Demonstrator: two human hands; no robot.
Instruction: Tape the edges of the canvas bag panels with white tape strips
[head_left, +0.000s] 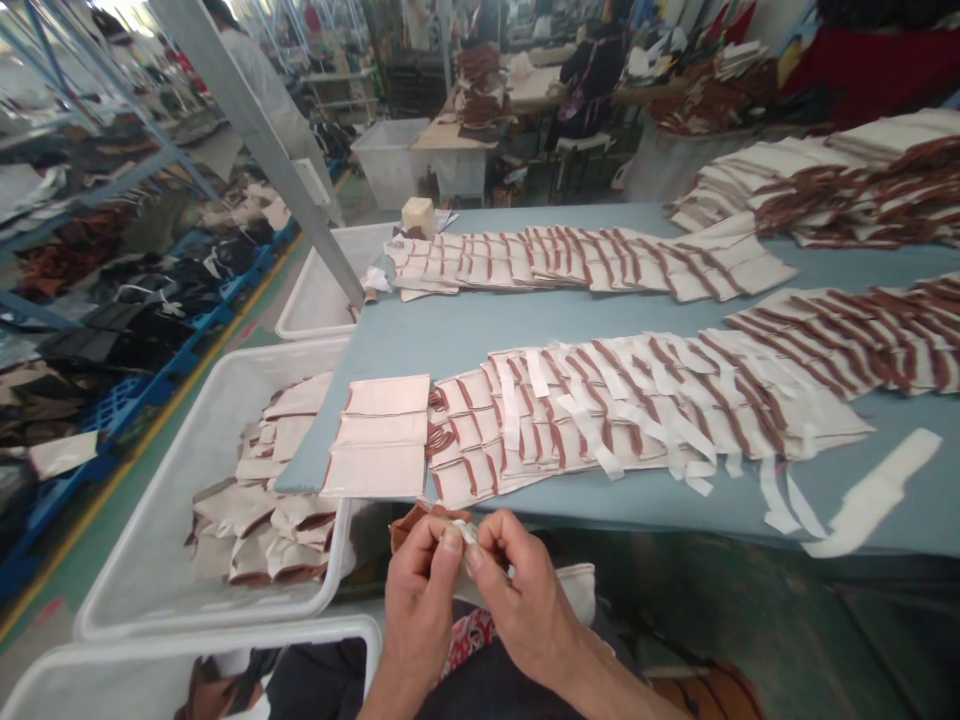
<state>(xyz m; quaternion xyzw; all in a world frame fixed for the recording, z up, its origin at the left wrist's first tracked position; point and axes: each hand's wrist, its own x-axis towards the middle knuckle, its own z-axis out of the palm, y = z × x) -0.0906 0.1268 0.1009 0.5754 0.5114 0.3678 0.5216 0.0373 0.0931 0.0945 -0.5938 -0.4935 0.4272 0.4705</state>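
Both of my hands are together just below the table's front edge. My left hand [418, 590] and my right hand [517, 585] pinch a small brown and cream leather piece [420, 520] between thumbs and fingertips, with a bit of white tape [466, 530] at the pinch. Right above them, on the blue table [465, 335], lies a cream leather panel [381, 437] with brown edging. A long overlapped row of similar pieces with white tape strips [637, 410] runs off to the right.
A white plastic bin [150, 540] at my left holds several cream pieces, with another bin [315, 290] behind it and one below. More rows and stacks of pieces [585, 260] cover the far table. Loose white strips [870, 495] lie at the right edge. Blue shelving stands at far left.
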